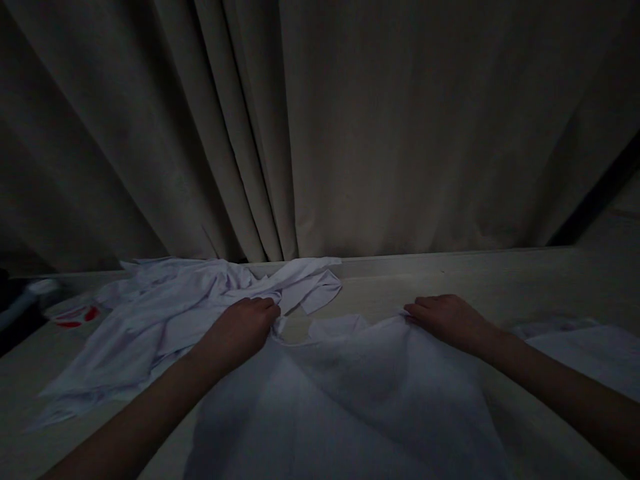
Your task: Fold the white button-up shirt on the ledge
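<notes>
A white cloth garment [340, 407] hangs between my two hands, its upper edge sagging in the middle. My left hand [255, 323] is closed on its upper left corner. My right hand [445, 320] pinches the upper right corner, with the fingers folded over the edge. Dim light hides the garment's exact kind, and its lower part runs out of view at the bottom. Just beyond my left hand lies a crumpled heap of white cloth [175, 313].
Long grey-brown curtains [375, 133] hang across the back, above a pale floor-like surface [380, 287]. More white cloth [590, 350] lies at the right. A clear container with red marks [75, 313] and a dark object [17, 320] are at the far left.
</notes>
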`<state>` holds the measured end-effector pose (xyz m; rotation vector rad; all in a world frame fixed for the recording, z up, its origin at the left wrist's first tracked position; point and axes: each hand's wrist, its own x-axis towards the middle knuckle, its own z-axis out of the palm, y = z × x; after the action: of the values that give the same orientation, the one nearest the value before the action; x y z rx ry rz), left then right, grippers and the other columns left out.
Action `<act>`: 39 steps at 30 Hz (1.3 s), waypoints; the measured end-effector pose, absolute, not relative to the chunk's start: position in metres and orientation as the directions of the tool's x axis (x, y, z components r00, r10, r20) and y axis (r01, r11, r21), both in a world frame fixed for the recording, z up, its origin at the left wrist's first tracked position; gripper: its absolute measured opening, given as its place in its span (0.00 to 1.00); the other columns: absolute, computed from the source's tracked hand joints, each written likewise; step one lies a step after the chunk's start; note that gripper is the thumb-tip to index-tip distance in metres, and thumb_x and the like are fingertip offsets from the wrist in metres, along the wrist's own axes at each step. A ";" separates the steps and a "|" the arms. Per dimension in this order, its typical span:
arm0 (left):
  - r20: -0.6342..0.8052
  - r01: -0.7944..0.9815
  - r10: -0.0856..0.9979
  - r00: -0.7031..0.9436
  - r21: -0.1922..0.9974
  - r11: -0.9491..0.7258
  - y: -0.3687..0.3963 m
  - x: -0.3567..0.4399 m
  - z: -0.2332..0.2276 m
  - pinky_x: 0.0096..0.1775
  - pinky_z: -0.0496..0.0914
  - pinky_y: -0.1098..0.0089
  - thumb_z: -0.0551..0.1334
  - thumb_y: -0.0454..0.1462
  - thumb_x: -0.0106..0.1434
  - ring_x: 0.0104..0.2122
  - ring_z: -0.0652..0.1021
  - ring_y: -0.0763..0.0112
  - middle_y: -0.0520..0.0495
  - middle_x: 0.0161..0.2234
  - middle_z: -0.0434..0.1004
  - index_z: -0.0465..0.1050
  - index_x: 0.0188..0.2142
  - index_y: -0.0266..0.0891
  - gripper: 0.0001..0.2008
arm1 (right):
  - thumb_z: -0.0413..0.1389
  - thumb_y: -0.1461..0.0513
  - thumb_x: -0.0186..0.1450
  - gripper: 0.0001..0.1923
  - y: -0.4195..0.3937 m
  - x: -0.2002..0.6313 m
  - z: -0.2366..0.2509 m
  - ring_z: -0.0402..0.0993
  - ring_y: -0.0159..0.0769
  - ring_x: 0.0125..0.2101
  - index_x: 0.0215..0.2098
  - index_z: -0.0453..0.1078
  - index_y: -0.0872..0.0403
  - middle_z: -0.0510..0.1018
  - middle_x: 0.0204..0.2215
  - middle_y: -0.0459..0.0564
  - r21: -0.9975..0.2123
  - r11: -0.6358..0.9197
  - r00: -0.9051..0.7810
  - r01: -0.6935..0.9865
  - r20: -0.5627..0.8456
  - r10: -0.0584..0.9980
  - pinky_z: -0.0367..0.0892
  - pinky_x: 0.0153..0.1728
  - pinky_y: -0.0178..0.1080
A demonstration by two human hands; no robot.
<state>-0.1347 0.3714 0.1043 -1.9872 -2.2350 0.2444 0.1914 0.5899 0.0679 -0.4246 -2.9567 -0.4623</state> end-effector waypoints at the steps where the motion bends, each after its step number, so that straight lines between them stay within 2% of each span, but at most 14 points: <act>1: -0.016 0.976 0.991 -0.136 -0.177 0.131 0.386 -0.150 0.084 0.44 0.67 0.59 0.48 0.28 0.57 0.41 0.77 0.59 0.39 0.40 0.77 0.72 0.38 0.37 0.16 | 0.43 0.57 0.70 0.13 0.603 0.180 0.054 0.75 0.36 0.32 0.42 0.68 0.50 0.78 0.34 0.49 0.241 0.908 -0.937 0.344 0.148 0.316 0.61 0.30 0.37; 3: -0.074 0.970 0.969 -0.237 -0.070 0.232 0.411 -0.175 0.039 0.46 0.67 0.60 0.48 0.29 0.58 0.44 0.77 0.58 0.37 0.41 0.78 0.72 0.41 0.36 0.17 | 0.43 0.56 0.70 0.15 0.624 0.160 0.021 0.76 0.38 0.34 0.42 0.69 0.51 0.79 0.35 0.51 0.168 0.883 -0.898 0.439 0.107 0.427 0.62 0.33 0.37; 7: -0.147 0.954 0.944 -0.296 0.003 0.300 0.431 -0.198 -0.031 0.44 0.69 0.63 0.48 0.32 0.59 0.44 0.78 0.60 0.37 0.46 0.77 0.67 0.49 0.36 0.20 | 0.44 0.56 0.69 0.14 0.646 0.139 -0.047 0.76 0.40 0.36 0.42 0.69 0.54 0.80 0.35 0.53 0.057 0.829 -0.831 0.556 0.036 0.555 0.64 0.36 0.39; 10: -0.140 0.947 0.950 -0.279 0.125 0.297 0.429 -0.203 -0.050 0.46 0.68 0.66 0.52 0.37 0.58 0.46 0.76 0.62 0.39 0.49 0.75 0.65 0.50 0.36 0.20 | 0.42 0.53 0.69 0.19 0.647 0.134 -0.076 0.75 0.41 0.39 0.40 0.70 0.55 0.79 0.37 0.55 0.000 0.802 -0.800 0.597 0.075 0.596 0.64 0.39 0.40; 12: -0.162 0.922 0.949 -0.271 0.239 0.304 0.428 -0.207 -0.050 0.46 0.68 0.66 0.52 0.41 0.59 0.45 0.76 0.61 0.39 0.47 0.76 0.67 0.48 0.36 0.19 | 0.42 0.51 0.69 0.21 0.644 0.133 -0.081 0.74 0.41 0.38 0.38 0.70 0.56 0.78 0.36 0.56 -0.032 0.784 -0.780 0.620 0.089 0.620 0.64 0.39 0.40; 14: -0.204 0.899 0.942 -0.267 0.299 0.320 0.428 -0.212 -0.046 0.45 0.68 0.66 0.52 0.44 0.59 0.43 0.77 0.61 0.39 0.44 0.77 0.69 0.45 0.36 0.19 | 0.42 0.52 0.69 0.20 0.641 0.132 -0.079 0.74 0.40 0.37 0.37 0.69 0.56 0.78 0.36 0.55 -0.056 0.781 -0.777 0.622 0.081 0.624 0.65 0.38 0.40; 19: -0.215 0.894 0.954 -0.211 0.352 0.277 0.435 -0.228 -0.033 0.42 0.66 0.68 0.51 0.49 0.60 0.39 0.76 0.63 0.45 0.38 0.78 0.73 0.36 0.39 0.19 | 0.38 0.56 0.71 0.20 0.642 0.135 -0.068 0.74 0.38 0.36 0.36 0.69 0.55 0.78 0.35 0.53 -0.091 0.783 -0.774 0.616 0.114 0.622 0.64 0.37 0.38; 22: -0.291 0.886 0.943 -0.164 0.377 0.270 0.441 -0.234 -0.036 0.39 0.66 0.68 0.48 0.52 0.61 0.36 0.76 0.64 0.46 0.33 0.78 0.72 0.30 0.39 0.23 | 0.38 0.55 0.71 0.21 0.646 0.136 -0.072 0.74 0.37 0.34 0.36 0.69 0.54 0.78 0.34 0.52 -0.125 0.765 -0.755 0.631 0.128 0.643 0.64 0.36 0.37; 27: -0.321 0.850 0.938 -0.129 0.452 0.271 0.447 -0.239 -0.044 0.40 0.66 0.68 0.52 0.49 0.58 0.37 0.75 0.65 0.47 0.35 0.78 0.72 0.33 0.39 0.18 | 0.38 0.54 0.70 0.21 0.649 0.137 -0.078 0.75 0.38 0.35 0.36 0.70 0.53 0.79 0.34 0.52 -0.156 0.772 -0.775 0.616 0.054 0.630 0.64 0.36 0.38; 31: -0.276 0.816 0.954 -0.113 0.522 0.248 0.443 -0.247 -0.024 0.37 0.67 0.70 0.53 0.52 0.58 0.34 0.74 0.68 0.51 0.31 0.75 0.72 0.31 0.41 0.19 | 0.38 0.52 0.70 0.21 0.659 0.144 -0.053 0.75 0.37 0.33 0.39 0.70 0.51 0.80 0.34 0.50 -0.245 0.778 -0.776 0.578 0.129 0.617 0.65 0.36 0.38; 34: -0.272 0.832 0.956 -0.113 0.500 0.241 0.449 -0.250 -0.017 0.37 0.67 0.70 0.52 0.53 0.59 0.33 0.74 0.68 0.51 0.31 0.75 0.72 0.31 0.40 0.20 | 0.40 0.52 0.70 0.20 0.673 0.138 -0.042 0.75 0.37 0.35 0.39 0.71 0.51 0.80 0.36 0.49 -0.266 0.789 -0.779 0.554 0.169 0.604 0.65 0.37 0.38; 39: -0.298 0.892 0.942 -0.155 0.367 0.263 0.471 -0.246 -0.047 0.40 0.67 0.67 0.50 0.47 0.58 0.36 0.76 0.64 0.46 0.33 0.78 0.73 0.30 0.38 0.18 | 0.42 0.50 0.69 0.21 0.688 0.117 -0.071 0.75 0.38 0.34 0.39 0.71 0.51 0.80 0.34 0.51 -0.179 0.759 -0.769 0.626 0.019 0.639 0.63 0.34 0.38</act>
<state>-0.2456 0.4713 -0.0475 -2.2564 -2.8281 -0.1945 0.1174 0.6876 -0.0707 -1.0345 -2.8716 0.2491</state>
